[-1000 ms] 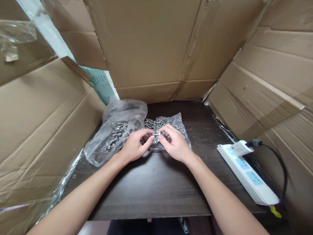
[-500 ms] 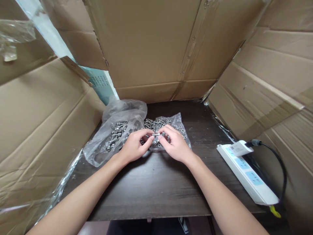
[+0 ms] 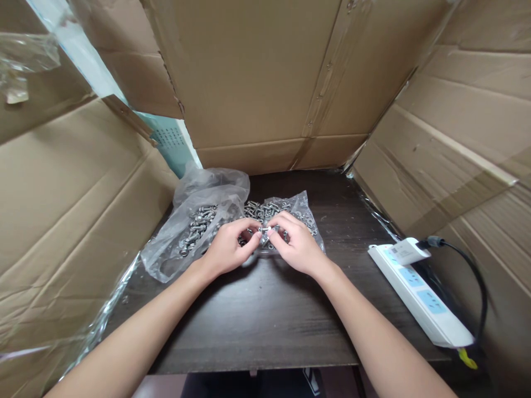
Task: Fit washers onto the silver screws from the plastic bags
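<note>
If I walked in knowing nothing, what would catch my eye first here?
Probably the person's left grip and right grip, mid-picture, with a small metal bolt held between them. To the left, a clear plastic bag of metal fasteners lies on the dark table. A white power strip stands out at the right, and cardboard walls rise at left, back and right.

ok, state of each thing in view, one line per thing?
Left hand: pinching one end of the small bolt
Right hand: pinching the other end
Small bolt: held roughly level between both hands
Left plastic bag: crumpled, bolts showing through
Right plastic bag: crumpled, bolts and washers in or on it
White adapter: plugged into power strip
Power strip: live or not, can't tell
</note>
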A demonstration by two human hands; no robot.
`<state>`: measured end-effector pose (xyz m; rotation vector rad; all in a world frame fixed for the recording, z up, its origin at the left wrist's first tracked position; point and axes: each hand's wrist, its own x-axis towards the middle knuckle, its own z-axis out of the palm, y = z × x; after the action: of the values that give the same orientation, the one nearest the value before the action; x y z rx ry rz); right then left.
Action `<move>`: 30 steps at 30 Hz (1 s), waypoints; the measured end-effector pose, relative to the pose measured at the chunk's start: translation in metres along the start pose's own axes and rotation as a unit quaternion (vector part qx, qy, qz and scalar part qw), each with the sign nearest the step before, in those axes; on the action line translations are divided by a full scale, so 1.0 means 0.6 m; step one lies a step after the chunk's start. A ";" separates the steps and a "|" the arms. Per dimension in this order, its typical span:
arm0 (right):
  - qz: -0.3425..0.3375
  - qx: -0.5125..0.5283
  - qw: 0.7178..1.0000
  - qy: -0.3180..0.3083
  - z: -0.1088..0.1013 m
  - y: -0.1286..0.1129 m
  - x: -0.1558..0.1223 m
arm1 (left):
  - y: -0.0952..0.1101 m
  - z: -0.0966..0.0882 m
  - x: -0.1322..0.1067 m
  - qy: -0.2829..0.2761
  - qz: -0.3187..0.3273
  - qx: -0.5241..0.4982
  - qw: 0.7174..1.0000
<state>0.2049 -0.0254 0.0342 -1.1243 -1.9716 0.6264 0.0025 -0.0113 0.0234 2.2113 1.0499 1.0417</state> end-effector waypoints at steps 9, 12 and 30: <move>0.001 0.003 1.000 -0.017 0.000 -0.001 -0.001 | 0.001 -0.001 -0.002 -0.005 0.021 0.023 1.000; 0.002 0.006 1.000 -0.016 0.000 -0.002 -0.001 | 0.002 -0.001 -0.003 0.001 0.021 0.028 0.999; 0.006 0.007 1.000 -0.015 0.000 -0.008 0.001 | -0.002 0.000 -0.004 0.030 0.052 0.032 0.998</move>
<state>0.2025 -0.0272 0.0376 -1.1255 -1.9833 0.6671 0.0007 -0.0126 0.0214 2.3204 1.0146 1.1407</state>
